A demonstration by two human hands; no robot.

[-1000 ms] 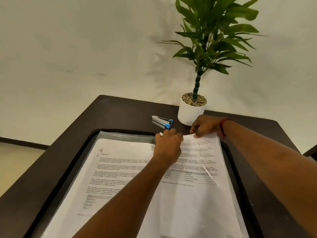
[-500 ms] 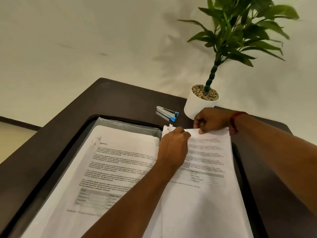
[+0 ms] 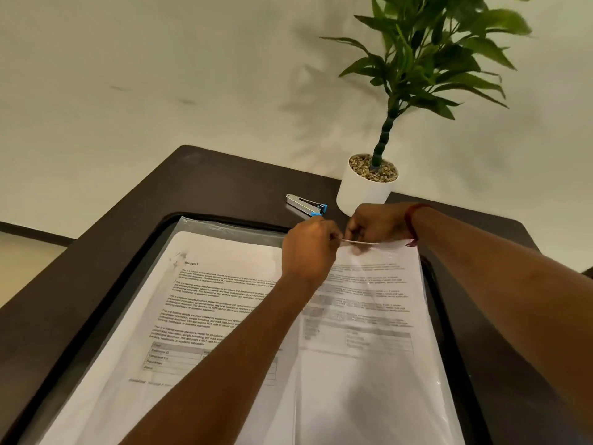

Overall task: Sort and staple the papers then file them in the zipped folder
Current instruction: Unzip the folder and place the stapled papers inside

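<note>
**A:** What do we count?
**B:** Two stacks of white printed paper on a dark brown table (image 3: 224,181), one silver stapler with a blue end (image 3: 306,205), and one white potted plant (image 3: 362,191).
**A:** Any writing?
**B:** We read "Section 2" on the left stack (image 3: 224,300).
**A:** Our hands?
**B:** Our left hand (image 3: 308,248) and right hand (image 3: 375,224) both pinch the top edge of the clear plastic folder (image 3: 378,244), over the right stack (image 3: 369,316).

White printed papers (image 3: 224,284), clear folder (image 3: 224,224), silver blue-tipped stapler (image 3: 306,205), green leaves (image 3: 433,53), dark table (image 3: 192,187), red wrist thread (image 3: 409,220).

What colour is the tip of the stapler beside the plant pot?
Bright blue, on the small silver metal stapler; the head view shows it best.
</note>
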